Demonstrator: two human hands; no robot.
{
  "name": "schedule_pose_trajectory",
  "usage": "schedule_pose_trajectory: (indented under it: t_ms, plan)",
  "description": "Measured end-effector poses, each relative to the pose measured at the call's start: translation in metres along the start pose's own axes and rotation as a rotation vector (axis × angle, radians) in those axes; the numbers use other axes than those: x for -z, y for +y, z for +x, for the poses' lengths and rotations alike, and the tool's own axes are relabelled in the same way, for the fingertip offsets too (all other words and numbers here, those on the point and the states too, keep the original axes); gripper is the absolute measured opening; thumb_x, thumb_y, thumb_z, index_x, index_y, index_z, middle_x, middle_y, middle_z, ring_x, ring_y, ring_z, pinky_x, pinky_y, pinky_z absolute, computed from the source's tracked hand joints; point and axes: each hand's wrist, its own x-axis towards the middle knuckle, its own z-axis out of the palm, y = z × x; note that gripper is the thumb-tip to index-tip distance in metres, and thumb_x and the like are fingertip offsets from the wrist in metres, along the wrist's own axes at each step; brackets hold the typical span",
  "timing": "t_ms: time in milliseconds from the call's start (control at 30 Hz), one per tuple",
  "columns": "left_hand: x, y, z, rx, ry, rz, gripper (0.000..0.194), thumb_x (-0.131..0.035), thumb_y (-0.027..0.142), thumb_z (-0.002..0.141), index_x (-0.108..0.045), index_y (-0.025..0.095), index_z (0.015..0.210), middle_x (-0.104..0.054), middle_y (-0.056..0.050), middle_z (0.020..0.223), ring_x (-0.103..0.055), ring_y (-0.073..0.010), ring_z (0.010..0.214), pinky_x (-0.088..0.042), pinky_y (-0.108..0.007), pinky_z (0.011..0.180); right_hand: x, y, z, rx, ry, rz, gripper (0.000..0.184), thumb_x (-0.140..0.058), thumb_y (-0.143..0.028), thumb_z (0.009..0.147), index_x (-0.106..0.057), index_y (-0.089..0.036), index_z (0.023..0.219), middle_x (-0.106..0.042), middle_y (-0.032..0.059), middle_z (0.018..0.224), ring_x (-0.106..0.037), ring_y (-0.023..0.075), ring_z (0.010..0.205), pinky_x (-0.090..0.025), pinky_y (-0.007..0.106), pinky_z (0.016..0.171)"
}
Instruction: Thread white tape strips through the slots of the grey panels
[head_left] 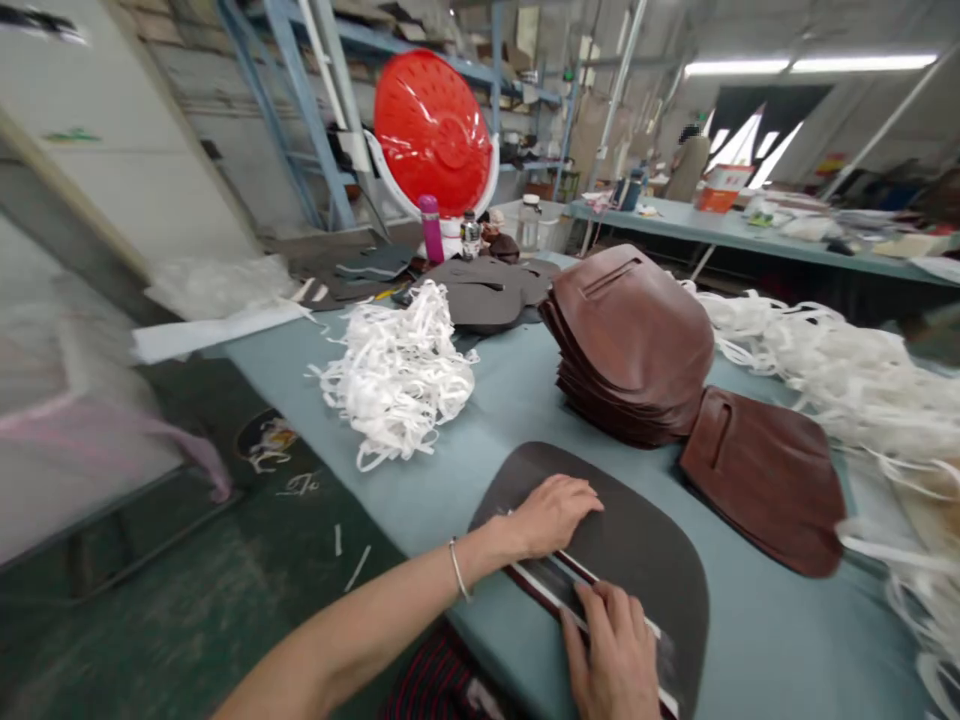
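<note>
Two hands rest on one dark panel. Where does it lie?

The rounded dark grey panel [637,560] lies flat at the near edge of the blue-grey table [750,630], right before the person. A narrow strip [570,590] banded white and maroon runs slantwise across it.

And the fingers?

The left hand [551,517], a thin metal bangle [456,568] at its wrist, lies open, its fingers together and pressed on the panel just above the strip, gripping nothing. The right hand [611,655] has its fingers [600,620] bent over the strip; whether they pinch it, I cannot tell.

What stands around them?

At 12 o'clock sits a tall stack of brown leatherette pieces [630,340], smooth, dished and slotted. At 2 o'clock, just beside that stack, a single brown piece [761,480] lies flat, and past it a mass of white tape [825,370] spills along the table. At 10 o'clock there is a loose tangle of white tape [394,375], its ribbons flat and curling.

Farther out?

Dark grey cut pieces [487,295] lie overlapping, with a pink bottle [430,228] and a glossy red plastic dome [431,130] behind them. A co-worker [686,165] stands at a far table [750,235].
</note>
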Motion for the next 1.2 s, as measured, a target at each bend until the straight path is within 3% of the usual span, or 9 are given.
schedule_pose_trajectory:
  t_ms: [200,267,367,500,600,767,900,1067,1200]
  plan:
    - [0.058,-0.010,-0.049,0.349,0.493,-0.003,0.035,-0.034,0.006,0.087,-0.058,0.021,0.106,-0.063,-0.007,0.109,-0.054,-0.0188,0.108,-0.038,-0.040,0.098,-0.010,-0.034,0.079,-0.091,-0.129,0.529,0.017,-0.050,-0.030,0.089,-0.063,-0.021,0.095,-0.062,0.0073,0.088,-0.053,0.0215,0.084,-0.041,0.034,0.076]
    - [0.081,-0.018,-0.073,0.507,0.655,0.092,0.035,-0.032,0.006,0.087,-0.056,0.020,0.107,-0.061,-0.007,0.109,-0.053,-0.0200,0.108,-0.037,-0.042,0.098,-0.020,-0.060,0.116,-0.270,-0.279,0.896,0.014,-0.055,-0.031,0.085,-0.064,-0.020,0.086,-0.061,0.0055,0.085,-0.053,0.0183,0.082,-0.042,0.030,0.074]
    - [0.106,-0.034,-0.104,0.634,0.783,0.279,0.036,-0.031,0.007,0.086,-0.054,0.019,0.110,-0.059,-0.008,0.112,-0.051,-0.0210,0.112,-0.036,-0.043,0.099,-0.047,-0.100,0.171,-0.640,-0.652,1.394,0.022,-0.056,-0.037,0.083,-0.057,-0.018,0.073,-0.054,-0.0005,0.063,-0.045,0.0099,0.053,-0.036,0.021,0.049]
    - [0.116,-0.049,-0.128,0.642,0.661,0.498,0.041,-0.033,0.008,0.087,-0.047,0.017,0.124,-0.057,-0.011,0.124,-0.044,-0.0235,0.124,-0.030,-0.045,0.103,-0.085,-0.143,0.221,-0.732,-0.837,1.584,0.029,-0.052,-0.045,0.084,-0.047,-0.019,0.071,-0.041,-0.0080,0.049,-0.022,0.0037,0.034,-0.017,0.017,0.033]
    - [0.115,-0.058,-0.135,0.614,0.493,0.611,0.043,-0.036,0.009,0.087,-0.047,0.020,0.127,-0.055,-0.009,0.130,-0.036,-0.0262,0.132,-0.024,-0.049,0.105,-0.091,-0.151,0.226,-0.742,-0.840,1.731,0.031,-0.060,-0.042,0.078,-0.040,-0.021,0.070,-0.035,-0.0116,0.049,-0.019,0.0016,0.036,-0.015,0.014,0.034]
    - [0.124,-0.086,-0.143,0.694,0.443,0.657,0.030,-0.039,0.013,0.087,-0.060,0.022,0.107,-0.059,-0.009,0.124,-0.036,-0.0272,0.132,-0.023,-0.050,0.104,-0.056,-0.097,0.180,-0.754,-0.892,1.828,0.039,-0.074,-0.039,0.064,-0.040,-0.021,0.067,-0.039,-0.0105,0.049,-0.022,0.0018,0.038,-0.012,0.016,0.036]
    - [0.136,-0.098,-0.140,0.749,0.481,0.605,0.027,-0.042,0.016,0.085,-0.060,0.021,0.105,-0.061,-0.010,0.118,-0.037,-0.0295,0.131,-0.021,-0.053,0.103,-0.011,-0.034,0.140,-0.729,-0.830,1.640,0.036,-0.076,-0.036,0.065,-0.045,-0.018,0.061,-0.039,-0.0090,0.049,-0.027,0.0031,0.043,-0.016,0.018,0.042]
    - [0.121,-0.040,-0.097,0.669,0.673,0.455,0.024,-0.044,0.027,0.089,-0.058,0.020,0.107,-0.057,-0.011,0.120,-0.040,-0.0288,0.126,-0.021,-0.051,0.105,0.022,-0.013,0.124,-0.558,-0.621,1.251,0.027,-0.064,-0.038,0.077,-0.055,-0.016,0.065,-0.050,-0.0048,0.059,-0.039,0.0067,0.056,-0.030,0.020,0.056]
    - [0.086,0.021,-0.060,0.256,0.152,0.025,0.028,-0.040,0.032,0.093,-0.056,0.024,0.115,-0.062,-0.005,0.112,-0.049,-0.0205,0.116,-0.025,-0.043,0.107,0.026,-0.021,0.114,-0.472,-0.612,1.213,0.032,-0.054,-0.039,0.083,-0.054,-0.017,0.060,-0.048,-0.0048,0.054,-0.038,0.0074,0.052,-0.030,0.021,0.052]
